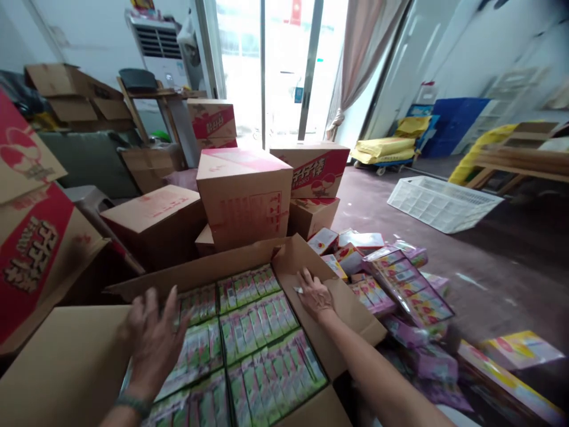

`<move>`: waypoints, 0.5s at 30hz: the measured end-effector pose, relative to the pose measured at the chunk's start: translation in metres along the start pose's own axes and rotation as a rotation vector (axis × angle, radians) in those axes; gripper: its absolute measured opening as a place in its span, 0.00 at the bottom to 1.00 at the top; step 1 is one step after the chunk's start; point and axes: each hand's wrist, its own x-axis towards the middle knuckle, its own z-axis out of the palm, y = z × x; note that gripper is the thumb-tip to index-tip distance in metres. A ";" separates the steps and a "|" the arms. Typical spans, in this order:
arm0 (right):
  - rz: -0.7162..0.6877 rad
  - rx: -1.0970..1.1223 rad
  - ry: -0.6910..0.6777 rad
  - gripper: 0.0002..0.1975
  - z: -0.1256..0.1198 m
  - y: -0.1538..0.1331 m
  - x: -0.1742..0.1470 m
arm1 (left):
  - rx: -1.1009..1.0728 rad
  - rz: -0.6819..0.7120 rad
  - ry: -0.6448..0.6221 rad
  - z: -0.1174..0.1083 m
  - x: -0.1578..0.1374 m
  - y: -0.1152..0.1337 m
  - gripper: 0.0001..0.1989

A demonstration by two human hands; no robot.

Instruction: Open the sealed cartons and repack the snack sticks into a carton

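Observation:
An open cardboard carton (309, 409) stands in front of me, packed with rows of small green-and-pink packets (258, 323) standing on edge. My left hand (155, 341), slightly blurred, is over the carton's left side with its fingers spread and nothing seen in them. Beneath it, packets are partly hidden. My right hand (315, 295) lies on the carton's right flap (351, 311), fingers stretched out. Something small and white shows by its fingers; I cannot make out what it is.
Printed cartons (244, 198) are stacked beyond the open one, and others (33, 237) rise at the left. Purple-wrapped packs (413, 284) and small boxes lie heaped on the floor to the right. Farther off are a white plastic crate (444, 204) and a cart with yellow sacks (384, 148).

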 end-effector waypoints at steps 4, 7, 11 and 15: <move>0.025 0.093 -0.031 0.30 0.011 0.000 0.011 | 0.153 0.391 -0.002 -0.003 0.103 0.076 0.32; 0.019 0.134 -0.043 0.30 0.019 0.002 0.011 | 0.183 0.358 -0.335 0.006 0.138 0.098 0.31; 0.026 0.196 -0.058 0.27 0.025 0.004 0.011 | 0.228 0.367 -0.411 0.012 0.140 0.093 0.34; 0.060 0.233 -0.056 0.26 0.023 0.008 0.014 | 0.250 0.357 -0.430 0.005 0.142 0.090 0.34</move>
